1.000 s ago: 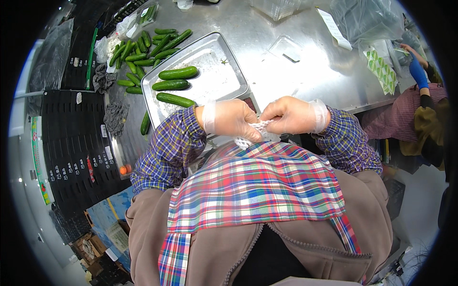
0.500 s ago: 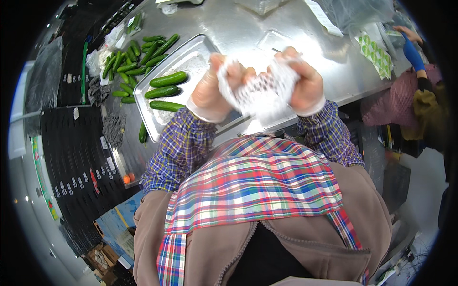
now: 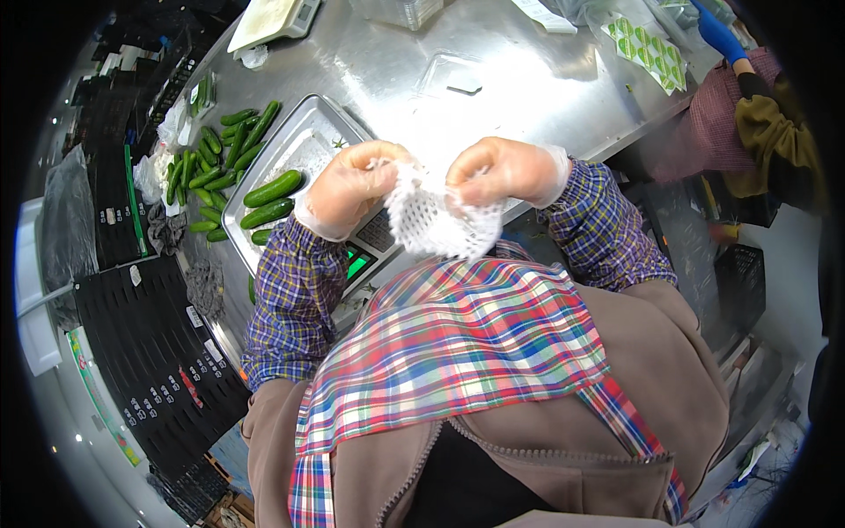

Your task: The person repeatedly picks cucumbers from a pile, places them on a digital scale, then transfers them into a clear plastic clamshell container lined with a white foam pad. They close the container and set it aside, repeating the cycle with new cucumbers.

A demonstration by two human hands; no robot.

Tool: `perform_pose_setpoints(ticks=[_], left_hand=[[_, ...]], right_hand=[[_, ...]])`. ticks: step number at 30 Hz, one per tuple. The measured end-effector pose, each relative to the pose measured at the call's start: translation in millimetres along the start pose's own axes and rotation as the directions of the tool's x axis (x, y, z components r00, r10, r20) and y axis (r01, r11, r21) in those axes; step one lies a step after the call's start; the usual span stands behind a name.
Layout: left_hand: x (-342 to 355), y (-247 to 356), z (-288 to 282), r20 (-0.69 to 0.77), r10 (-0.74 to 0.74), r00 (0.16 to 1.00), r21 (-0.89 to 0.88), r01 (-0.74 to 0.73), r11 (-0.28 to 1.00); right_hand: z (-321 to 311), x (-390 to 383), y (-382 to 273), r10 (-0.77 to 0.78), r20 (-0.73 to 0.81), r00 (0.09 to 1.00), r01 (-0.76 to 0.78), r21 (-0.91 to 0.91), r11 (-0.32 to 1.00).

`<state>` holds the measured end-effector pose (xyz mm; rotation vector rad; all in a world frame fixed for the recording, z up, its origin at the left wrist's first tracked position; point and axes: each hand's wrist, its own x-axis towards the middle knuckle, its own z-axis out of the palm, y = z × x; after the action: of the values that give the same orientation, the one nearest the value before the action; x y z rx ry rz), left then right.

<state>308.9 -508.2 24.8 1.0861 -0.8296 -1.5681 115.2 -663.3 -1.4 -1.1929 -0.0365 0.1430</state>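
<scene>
A white foam net sleeve (image 3: 444, 224) hangs between my two hands in front of my apron. My left hand (image 3: 348, 187), in a clear thin glove, pinches its left edge. My right hand (image 3: 510, 174), gloved the same way, grips the sleeve's right side with bent fingers. Left of my left hand, a few cucumbers (image 3: 271, 188) lie on a metal tray (image 3: 310, 110). My left forearm covers part of that tray. Below my left hand shows a scale with a green lit display (image 3: 356, 262), partly hidden by my sleeve.
More cucumbers (image 3: 231, 145) are heaped left of the tray. Ahead on the steel table (image 3: 374, 66) are a clear plastic lid (image 3: 449, 75), stacked clear boxes (image 3: 400, 11), another scale (image 3: 277, 22) and green-white label sheets (image 3: 647, 55). A co-worker's blue-gloved hand (image 3: 720, 35) is at far right.
The net sleeve, blurred and bunched before, now hangs lower and more spread out. Both hands have moved down and left in the view, and the head view has shifted, showing the green display.
</scene>
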Motion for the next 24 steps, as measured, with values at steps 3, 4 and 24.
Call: perform_pose_setpoints(ticks=[3,4,24], left_hand=[[14.7,-5.5,-3.5,0.298,0.420,0.857,-0.356,-0.308,0.882],[15.8,-5.4,-6.1,0.174,0.482,0.859,-0.467,-0.359,0.808],[150.4,-33.4,-39.6,-0.532,-0.187,0.826,0.741,0.347,-0.575]], right_hand=[[-4.3,-2.6,10.0,-0.317,0.020,0.948,0.303,0.240,0.922],[-6.8,0.0,16.2,-0.437,-0.046,0.898,0.424,0.354,0.834],[-63.8,56.2,93.2,-0.297,-0.620,0.726,-0.680,-0.714,-0.169]])
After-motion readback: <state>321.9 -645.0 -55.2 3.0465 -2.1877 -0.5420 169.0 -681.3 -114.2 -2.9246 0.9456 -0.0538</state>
